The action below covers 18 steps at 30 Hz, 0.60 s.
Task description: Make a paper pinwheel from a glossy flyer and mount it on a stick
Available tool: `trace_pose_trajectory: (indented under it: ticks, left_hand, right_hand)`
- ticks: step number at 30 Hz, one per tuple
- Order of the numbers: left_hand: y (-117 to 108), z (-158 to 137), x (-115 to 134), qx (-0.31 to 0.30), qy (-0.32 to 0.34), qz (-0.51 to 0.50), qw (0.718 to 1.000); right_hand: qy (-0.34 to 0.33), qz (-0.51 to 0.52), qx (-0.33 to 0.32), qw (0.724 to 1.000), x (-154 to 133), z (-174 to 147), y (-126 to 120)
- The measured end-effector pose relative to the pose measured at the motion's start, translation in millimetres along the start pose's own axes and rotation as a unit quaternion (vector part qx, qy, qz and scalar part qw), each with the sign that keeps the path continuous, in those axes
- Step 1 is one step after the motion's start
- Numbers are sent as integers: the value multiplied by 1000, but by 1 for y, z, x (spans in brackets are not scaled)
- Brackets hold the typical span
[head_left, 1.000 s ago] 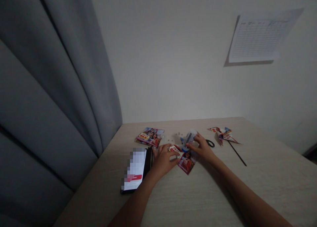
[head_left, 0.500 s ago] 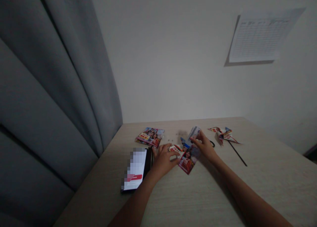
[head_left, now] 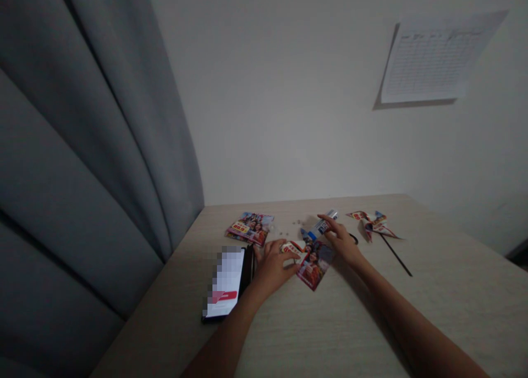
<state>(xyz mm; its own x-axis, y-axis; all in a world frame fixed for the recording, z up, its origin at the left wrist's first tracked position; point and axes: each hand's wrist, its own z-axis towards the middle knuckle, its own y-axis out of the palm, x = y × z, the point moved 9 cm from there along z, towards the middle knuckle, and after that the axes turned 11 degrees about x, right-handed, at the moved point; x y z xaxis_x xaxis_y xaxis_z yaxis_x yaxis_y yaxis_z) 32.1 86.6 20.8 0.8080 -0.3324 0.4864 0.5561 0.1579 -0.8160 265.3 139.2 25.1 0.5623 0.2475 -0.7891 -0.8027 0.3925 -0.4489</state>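
Note:
My left hand (head_left: 275,263) lies on the table with its fingers spread, pressing on a folded paper (head_left: 291,248) with white, red and yellow print. Beside it, overlapping the paper's edge, is a printed picture leaflet (head_left: 312,272). My right hand (head_left: 343,240) hovers at a silver tube (head_left: 329,218) with blue at its near end, its fingers loosely apart over the side; contact is hard to make out. A paper pinwheel (head_left: 373,222) on a black stick (head_left: 396,256) lies to the right of that hand.
A stack of printed leaflets (head_left: 249,228) lies at the back left. A phone (head_left: 225,287) with a lit screen lies left of my left hand. Small clear bits (head_left: 298,222) are scattered behind the paper. Behind my right hand a black loop (head_left: 353,239) shows partly.
The silver tube, earlier held raised and tilted in my right fingers, now lies lower across the table. My right fingers have loosened from it. My left hand has stayed in place.

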Motion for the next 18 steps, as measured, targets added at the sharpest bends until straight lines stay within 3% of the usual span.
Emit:
trace_pose_trajectory:
  ticks: [18]
  left_hand:
    - [-1,0,2,5,8,9,1000]
  right_hand:
    - [-42,-109,29,993,1,0,2]
